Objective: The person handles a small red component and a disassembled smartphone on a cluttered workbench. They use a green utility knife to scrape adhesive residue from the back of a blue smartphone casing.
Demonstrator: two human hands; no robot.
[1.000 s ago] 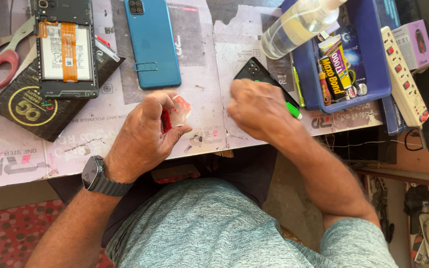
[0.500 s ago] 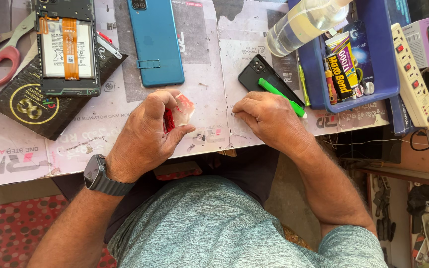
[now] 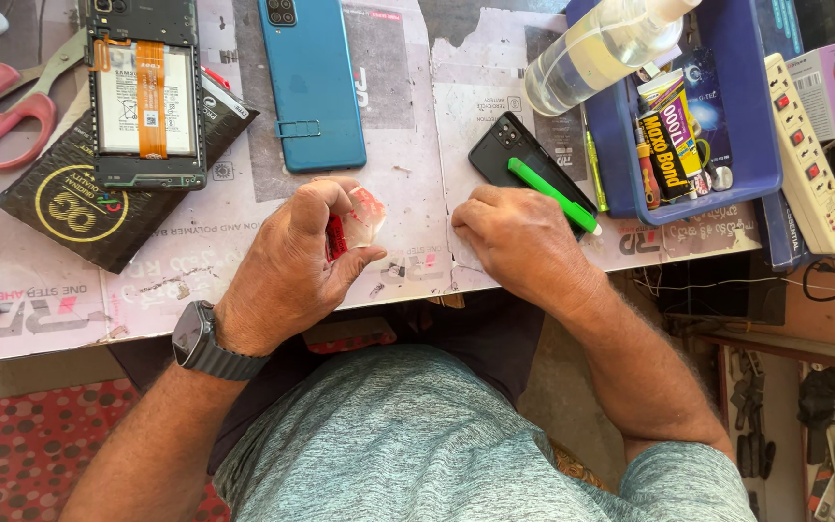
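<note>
Left hand [image 3: 287,266] is gripping a small clear plastic packet with red print [image 3: 358,220] near the middle of the frame, right at the table edge. Right hand [image 3: 519,242] is resting knuckles-down and loosely curled, holding nothing, just beside a bright green plastic pry tool [image 3: 553,195] lying on a black phone case [image 3: 524,159].

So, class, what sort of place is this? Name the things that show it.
Most likely a phone repair bench: an opened phone with its battery showing, a blue back cover beside it, and a blue tray holding glue tubes.
</note>
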